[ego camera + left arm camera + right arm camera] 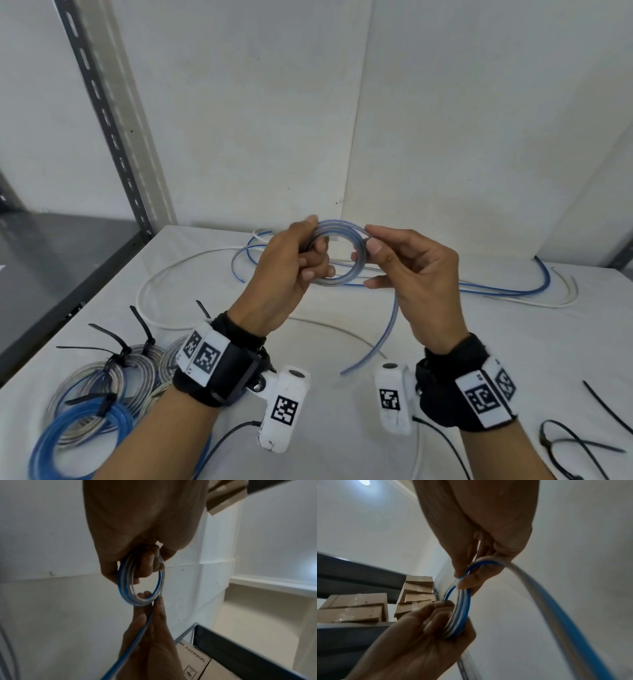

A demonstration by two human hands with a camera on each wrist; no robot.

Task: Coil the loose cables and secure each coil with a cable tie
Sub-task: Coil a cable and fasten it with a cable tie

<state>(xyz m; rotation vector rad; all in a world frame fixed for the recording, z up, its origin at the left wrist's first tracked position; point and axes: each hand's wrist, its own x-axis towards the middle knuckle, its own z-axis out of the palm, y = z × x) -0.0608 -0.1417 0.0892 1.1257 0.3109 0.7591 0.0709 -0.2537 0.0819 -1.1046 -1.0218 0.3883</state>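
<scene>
A small coil of clear cable with a blue stripe (pixel 342 228) is held up above the white table (pixel 445 349). My left hand (pixel 313 250) grips the coil's left side, fingers curled through the ring. My right hand (pixel 371 240) pinches the coil's right side between thumb and fingers. The cable's loose tail (pixel 387 332) hangs down from the right hand, its end just above the table. The left wrist view shows the coil (pixel 122 585) under my left hand (pixel 149 563). In the right wrist view my right hand (pixel 464 578) pinches the coil (pixel 462 615), and the tail (pixel 556 608) sweeps off to the right.
Several coils tied with black ties (pixel 96 387) lie at the front left. Loose black cable ties (pixel 575 445) lie at the front right. A white cable (pixel 154 284) and blue cables (pixel 513 291) sprawl across the back of the table. A slotted metal shelf upright (pixel 102 113) stands at left.
</scene>
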